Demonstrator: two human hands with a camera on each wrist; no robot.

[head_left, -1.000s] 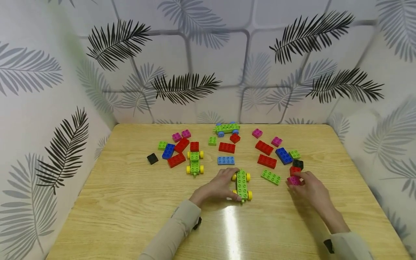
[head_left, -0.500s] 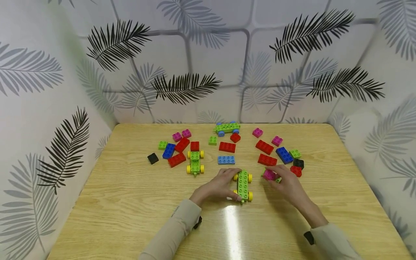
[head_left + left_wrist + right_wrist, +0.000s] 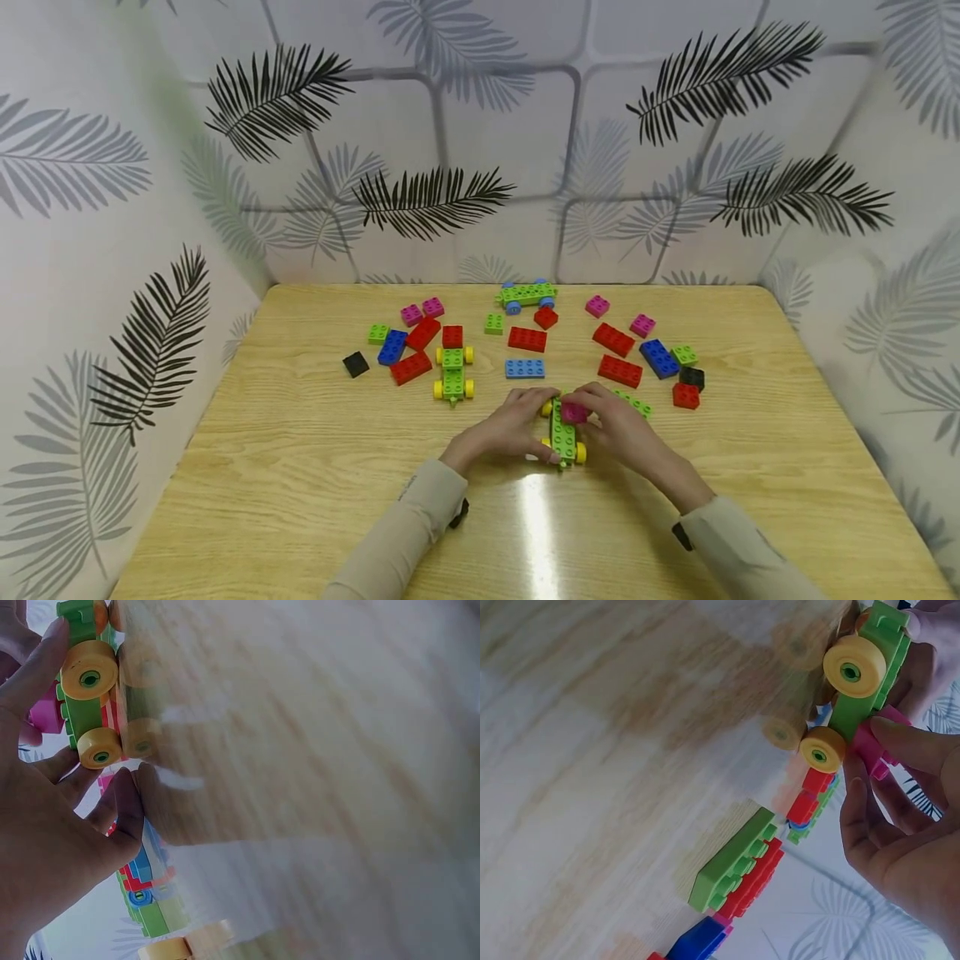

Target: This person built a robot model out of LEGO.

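My left hand (image 3: 504, 429) holds a green toy car base (image 3: 562, 440) with yellow wheels, thumb at its near end and fingers at its far end. A pink 2x2 building brick (image 3: 574, 412) is pinched between thumb and fingers of my right hand (image 3: 626, 429), over the far half of the base. In the right wrist view the pink brick (image 3: 868, 746) is right at the base's studs, near one end. The left wrist view shows the base (image 3: 84, 716) side-on, wheels on the table, with the brick (image 3: 46, 712) beyond my thumb.
A second green base with yellow wheels (image 3: 453, 385) stands to the left, and one with blue wheels (image 3: 527, 294) at the back. A green brick (image 3: 637, 405) lies beside my right hand. Loose bricks surround them, including a light blue one (image 3: 524, 369) and a black one (image 3: 356, 364).
My right hand has picked up the pink brick from beside the red one at the right and carried it left to the base. My left hand stays on the base.
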